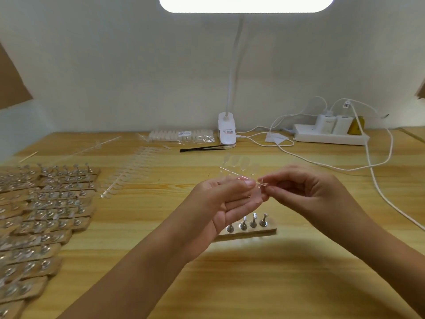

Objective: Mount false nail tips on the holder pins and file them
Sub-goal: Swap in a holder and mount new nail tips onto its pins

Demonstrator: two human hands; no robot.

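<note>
The left hand (226, 203) is hiding the left end of the wooden holder (264, 231) — four metal pins (254, 221) are showing. Print on the lamp clamp's label (227, 131) is blurring beyond reading. The strip of nail tips (240, 168), clear and faint, is hanging above the desk (253, 284) — each hand's grip is pinching it, the right hand (308, 189) at its near-right end.

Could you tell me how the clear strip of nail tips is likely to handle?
The strip looks thin and see-through, so probably light and easily snapped. Its tips sit on slim stems, so likely to twist off. The left hand and right hand pinch it.
</note>
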